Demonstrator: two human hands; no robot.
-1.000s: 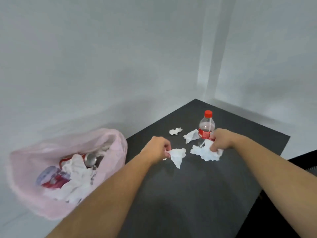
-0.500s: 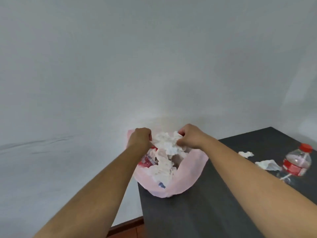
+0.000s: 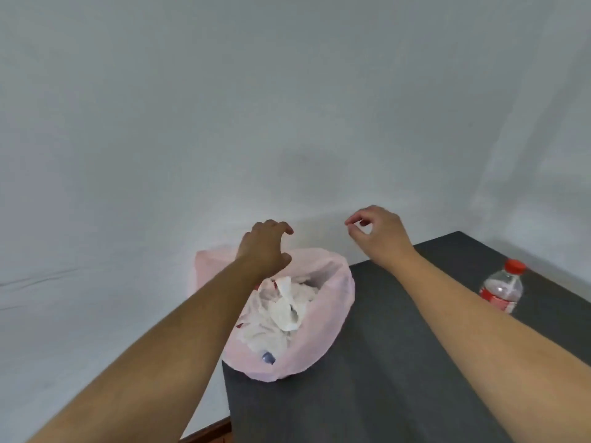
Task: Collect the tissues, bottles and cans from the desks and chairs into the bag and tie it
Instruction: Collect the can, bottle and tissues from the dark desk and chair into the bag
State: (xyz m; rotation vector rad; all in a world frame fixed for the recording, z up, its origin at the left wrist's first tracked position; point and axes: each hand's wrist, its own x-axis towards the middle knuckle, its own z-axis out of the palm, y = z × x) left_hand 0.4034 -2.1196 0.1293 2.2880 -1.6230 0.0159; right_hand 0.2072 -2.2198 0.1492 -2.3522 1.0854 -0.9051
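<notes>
A dark grey desk (image 3: 399, 362) stands against plain white walls (image 3: 287, 107). At its left edge sits the pink bag (image 3: 323, 334), heaped with white tissues (image 3: 284, 305). The left hand (image 3: 263, 247) and right hand (image 3: 379, 233) hover above it, fingers loosely curled, holding nothing. A red-capped bottle (image 3: 501, 287) stands upright at the far right.

both bare forearms reach forward; left hand (image 3: 265, 247) and right hand (image 3: 379, 233) hang loosely curled, holding nothing.
</notes>
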